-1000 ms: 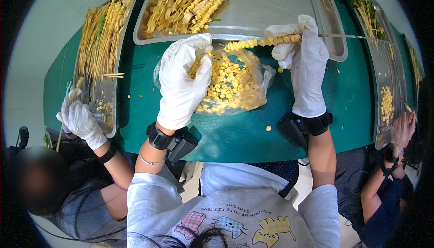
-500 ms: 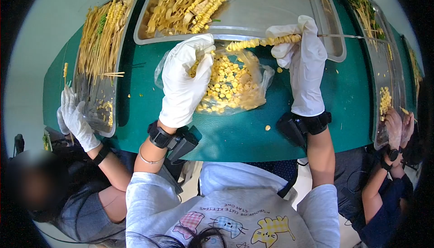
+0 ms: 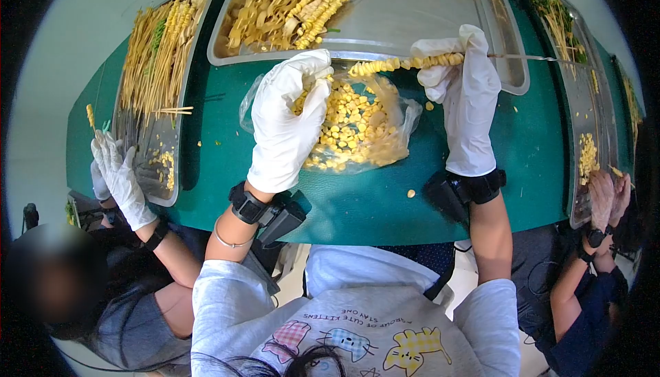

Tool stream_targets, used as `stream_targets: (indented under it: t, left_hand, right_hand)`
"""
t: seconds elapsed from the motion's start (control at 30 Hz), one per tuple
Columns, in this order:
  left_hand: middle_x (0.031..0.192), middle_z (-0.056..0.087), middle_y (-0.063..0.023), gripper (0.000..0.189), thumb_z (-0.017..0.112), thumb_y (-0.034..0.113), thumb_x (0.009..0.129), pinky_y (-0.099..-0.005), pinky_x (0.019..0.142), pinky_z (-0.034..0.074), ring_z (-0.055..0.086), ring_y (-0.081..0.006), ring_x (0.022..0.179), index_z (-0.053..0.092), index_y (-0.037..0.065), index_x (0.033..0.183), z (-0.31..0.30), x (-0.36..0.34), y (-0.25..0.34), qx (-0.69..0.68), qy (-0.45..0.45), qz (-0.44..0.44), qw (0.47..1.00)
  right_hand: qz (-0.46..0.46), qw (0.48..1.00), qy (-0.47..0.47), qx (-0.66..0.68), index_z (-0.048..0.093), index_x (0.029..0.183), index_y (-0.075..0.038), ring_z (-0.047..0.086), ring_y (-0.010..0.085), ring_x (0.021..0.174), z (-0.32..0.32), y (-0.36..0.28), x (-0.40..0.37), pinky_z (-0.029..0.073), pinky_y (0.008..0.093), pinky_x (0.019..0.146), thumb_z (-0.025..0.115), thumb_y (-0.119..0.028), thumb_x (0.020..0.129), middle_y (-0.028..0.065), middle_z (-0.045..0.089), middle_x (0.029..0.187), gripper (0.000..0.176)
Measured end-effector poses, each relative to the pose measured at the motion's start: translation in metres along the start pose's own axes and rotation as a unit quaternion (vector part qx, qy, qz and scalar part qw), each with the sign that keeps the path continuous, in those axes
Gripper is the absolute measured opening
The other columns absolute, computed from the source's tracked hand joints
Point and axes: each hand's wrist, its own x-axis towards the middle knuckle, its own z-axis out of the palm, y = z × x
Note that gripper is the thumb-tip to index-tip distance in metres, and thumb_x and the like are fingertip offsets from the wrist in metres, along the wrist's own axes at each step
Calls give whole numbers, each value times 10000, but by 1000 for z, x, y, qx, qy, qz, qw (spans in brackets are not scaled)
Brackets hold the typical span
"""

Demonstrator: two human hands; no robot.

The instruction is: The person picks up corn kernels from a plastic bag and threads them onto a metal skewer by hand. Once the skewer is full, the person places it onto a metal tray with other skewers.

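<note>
My right hand (image 3: 471, 95), in a white glove, grips a skewer (image 3: 526, 57) threaded with yellow corn kernels (image 3: 385, 65). The skewer lies nearly level, its loaded end toward my left hand and its bare metal part reaching right over the tray rim. My left hand (image 3: 285, 126), also gloved, has its fingers curled, with a yellow kernel showing at the fingertips near the skewer's loaded end. Between and below both hands, a clear plastic bag (image 3: 412, 112) lies spread on the green table, holding many loose kernels (image 3: 350, 126). The left hand partly covers the bag.
A metal tray (image 3: 426, 23) with filled skewers (image 3: 289, 9) stands at the back. Side trays (image 3: 180, 95) hold more skewers and kernels. A co-worker's gloved hand (image 3: 120, 171) is at left, another's hands (image 3: 605, 195) at right. A stray kernel (image 3: 411, 193) lies on the green table (image 3: 357, 205).
The view has shifted slightly; my hands and the skewer keep nearly the same pose. At left, the co-worker's hand and small skewer have tilted a little.
</note>
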Motion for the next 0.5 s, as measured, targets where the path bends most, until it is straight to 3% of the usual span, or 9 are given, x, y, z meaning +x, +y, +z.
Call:
stream_targets:
  t: [0.3, 0.4, 0.5]
  left_hand:
    - [1069, 696, -104, 236, 654, -50, 839, -303, 882, 502, 658, -225, 984, 662, 18, 1065, 1, 0, 0, -19, 10, -11, 1000]
    - [1061, 697, -105, 242, 662, -49, 827, -311, 875, 502, 659, -239, 971, 664, 21, 1058, 1, 0, 5, -4, -2, 5, 1000]
    - [1055, 699, -107, 250, 671, -49, 812, -317, 865, 503, 660, -253, 957, 667, 26, 1050, 3, 0, 7, 11, 2, 34, 999]
  right_hand:
    - [-11, 1000, -7, -12, 534, 1231, -51, 623, 126, 626, 0, 2, 0, 461, 229, 495, 453, -477, 1029, 176, 714, 923, 479]
    - [-30, 997, 50, -51, 680, 865, -41, 577, 70, 501, 7, 10, 2, 405, 214, 442, 496, -444, 1023, 58, 666, 630, 470]
    - [-16, 998, 55, -2, 675, 821, -48, 564, 52, 498, 15, 7, -4, 404, 207, 447, 510, -437, 1020, 33, 649, 613, 467]
